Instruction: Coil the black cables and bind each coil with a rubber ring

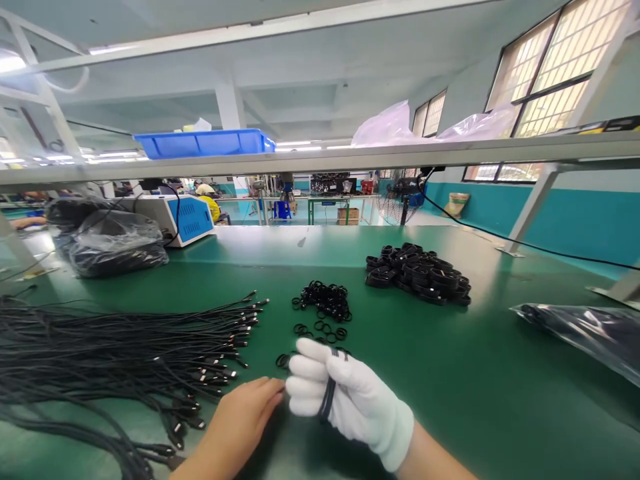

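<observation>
My right hand (pixel 345 397), in a white glove, is raised above the table with its fingers curled. Thin black loops (pixel 327 400) lie across its palm under the thumb; they look like rubber rings, though part of them is hidden. Bare and palm down, my left hand (pixel 245 410) is close beside the glove's fingertips. Its fingers are bent together, and whatever they hold is hidden. Just beyond the hands are several loose black rings (pixel 326 328) and a pile of small black rings (pixel 325 300). To the left lie many black cables (pixel 150 340) with their plugs pointing right.
Coiled black cables (pixel 420 273) form a heap at right on the green table (pixel 450 373). A clear bag (pixel 580 333) lies at the right edge. A bagged bundle (pixel 115 240) and a blue-white machine (pixel 187 220) stand back left. Overhead, a shelf carries a blue tray (pixel 205 143).
</observation>
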Tool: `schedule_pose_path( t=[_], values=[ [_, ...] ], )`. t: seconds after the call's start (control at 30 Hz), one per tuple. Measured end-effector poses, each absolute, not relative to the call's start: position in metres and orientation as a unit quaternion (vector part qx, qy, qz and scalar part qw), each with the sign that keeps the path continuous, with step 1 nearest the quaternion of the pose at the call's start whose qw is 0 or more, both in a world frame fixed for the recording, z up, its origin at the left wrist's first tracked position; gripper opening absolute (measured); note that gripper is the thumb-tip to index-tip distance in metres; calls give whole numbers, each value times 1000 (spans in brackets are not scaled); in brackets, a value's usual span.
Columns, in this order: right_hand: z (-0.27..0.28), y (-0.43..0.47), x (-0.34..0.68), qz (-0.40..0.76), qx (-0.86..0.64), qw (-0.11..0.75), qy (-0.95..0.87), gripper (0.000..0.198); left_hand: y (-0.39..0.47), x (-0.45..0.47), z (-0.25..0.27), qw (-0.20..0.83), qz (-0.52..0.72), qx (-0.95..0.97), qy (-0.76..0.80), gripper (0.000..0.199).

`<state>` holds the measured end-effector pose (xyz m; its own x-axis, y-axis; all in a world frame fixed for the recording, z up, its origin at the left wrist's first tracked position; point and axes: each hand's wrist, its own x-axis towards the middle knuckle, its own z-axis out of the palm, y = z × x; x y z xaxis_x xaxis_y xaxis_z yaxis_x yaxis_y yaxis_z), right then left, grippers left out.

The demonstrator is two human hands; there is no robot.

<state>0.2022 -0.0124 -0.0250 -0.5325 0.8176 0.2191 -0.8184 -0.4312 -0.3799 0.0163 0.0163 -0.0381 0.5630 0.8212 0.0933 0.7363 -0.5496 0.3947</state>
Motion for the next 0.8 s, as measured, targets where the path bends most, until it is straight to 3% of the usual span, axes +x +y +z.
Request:
schedule_pose_path(
  t=[0.1, 0.2, 0.4, 0.5, 0.63, 0.7, 0.8],
  values=[
    [-26, -4, 209, 799, -84, 552, -225, 29, -3, 16, -44, 4, 79, 897, 436, 25],
    [-33, -2, 212, 773, -179, 565, -225, 43, -24, 27, -46, -88, 101, 909, 394, 25],
    [-40, -13, 204, 790, -222, 499, -277, 42, -37, 38, -21, -107, 127, 913, 371, 19],
    [-42, -22, 197, 838, -166, 390, -344, 37, -25, 31, 12, -17, 89, 916, 391, 5],
    [-51, -31, 190, 899, -92, 250, -347, 47, -2, 22, 32, 301, 90, 857, 408, 6],
    [-57, -33, 186, 910, -77, 233, -335, 50, 6, 21, 22, 449, 119, 784, 412, 11],
    [-59, -34, 178, 914, -65, 267, -299, 36, 9, 21, -5, 498, 204, 721, 436, 10]
  ],
)
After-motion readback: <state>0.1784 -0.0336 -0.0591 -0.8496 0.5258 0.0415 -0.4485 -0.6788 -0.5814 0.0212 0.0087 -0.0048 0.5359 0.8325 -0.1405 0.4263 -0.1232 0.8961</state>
